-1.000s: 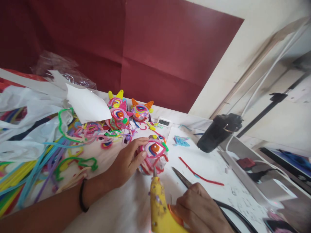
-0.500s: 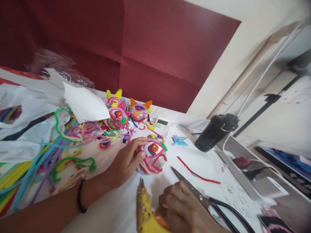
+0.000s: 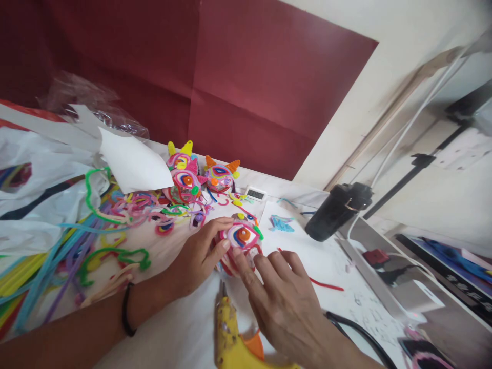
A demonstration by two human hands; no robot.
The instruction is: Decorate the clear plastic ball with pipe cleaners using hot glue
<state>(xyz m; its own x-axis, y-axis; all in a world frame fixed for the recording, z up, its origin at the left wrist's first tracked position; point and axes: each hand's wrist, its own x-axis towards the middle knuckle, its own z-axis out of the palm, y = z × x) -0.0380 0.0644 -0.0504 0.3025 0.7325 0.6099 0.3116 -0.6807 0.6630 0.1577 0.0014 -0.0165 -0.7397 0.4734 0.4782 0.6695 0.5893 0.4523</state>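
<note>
My left hand [image 3: 202,256] grips the left side of a round ornament [image 3: 246,237] covered in pink, red and blue fuzzy strips, with an orange-centred eye. My right hand [image 3: 282,292] presses its index fingertip on the ornament's lower front; its other fingers are bent and hold nothing visible. A yellow glue gun [image 3: 229,333] with an orange trigger lies just below the ornament, nozzle pointing up at it. Beneath my right hand, scissors show only their black handles [image 3: 363,335]. Part of a red strip [image 3: 326,284] lies to the right.
Finished ornaments [image 3: 185,179] stand at the back beside a small digital timer [image 3: 255,193]. Loose fuzzy stems [image 3: 42,271] and a white paper sheet [image 3: 132,164] cover the left. On the right are a black cylinder [image 3: 334,212] and a grey tray [image 3: 384,277].
My right hand has moved up from beside the glue gun to the ornament and now touches its front, covering the scissor blades. My left hand keeps its hold.
</note>
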